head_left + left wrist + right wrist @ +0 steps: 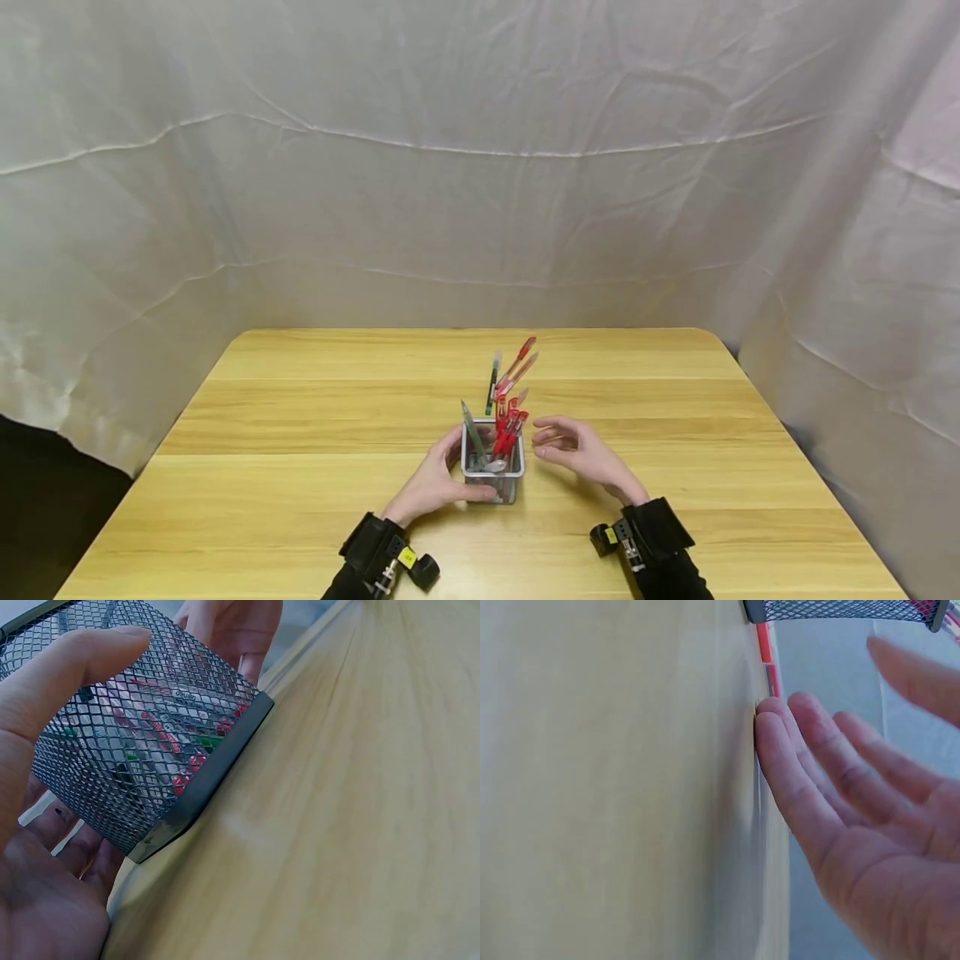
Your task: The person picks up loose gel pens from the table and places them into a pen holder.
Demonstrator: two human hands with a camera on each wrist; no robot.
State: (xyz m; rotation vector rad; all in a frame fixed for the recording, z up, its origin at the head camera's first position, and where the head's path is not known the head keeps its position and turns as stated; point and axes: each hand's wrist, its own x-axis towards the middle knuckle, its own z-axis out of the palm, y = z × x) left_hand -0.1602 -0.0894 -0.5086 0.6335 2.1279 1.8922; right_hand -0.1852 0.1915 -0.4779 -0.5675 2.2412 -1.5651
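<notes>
My left hand [431,483] holds a black wire-mesh pen holder [510,490] at its left side, thumb along the near wall and the other fingers round the left and far sides. Several red pens [507,435] and a light green pen [472,433] poke out above its rim; in the left wrist view more pens [154,724] show through the mesh. Just right of the holder is my right hand [581,454], fingers loosely bent with nothing in them. The right wrist view shows its fingertips [769,724] low by the tabletop, apart from the holder.
Behind the holder lie a red-capped pen [517,364], another red pen [521,375] and a dark pen with a green end [492,387]. The wooden table [300,417] is enclosed by a pale hanging cloth [480,208] at the back and sides.
</notes>
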